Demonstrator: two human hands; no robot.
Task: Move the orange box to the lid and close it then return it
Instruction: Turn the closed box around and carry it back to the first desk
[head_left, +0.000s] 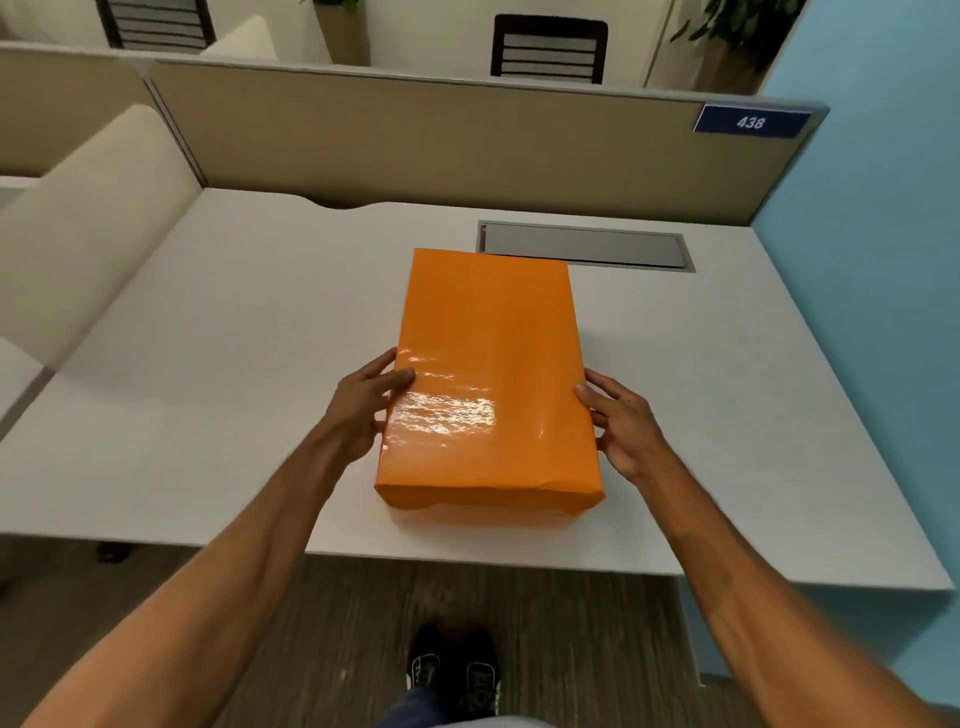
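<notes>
A glossy orange box (488, 374) lies flat on the white desk (234, 364), its lid on and shut, long side pointing away from me. My left hand (363, 408) presses against its left side, thumb resting on the top edge. My right hand (626, 426) touches the right side, fingers spread along the edge. The box sits near the desk's front edge, between both hands.
A grey cable hatch (584, 245) is set into the desk just behind the box. A beige partition (415, 140) with a blue "438" sign (750, 122) closes the back. A blue wall (883, 260) stands on the right. My shoe (452, 670) shows on the floor below.
</notes>
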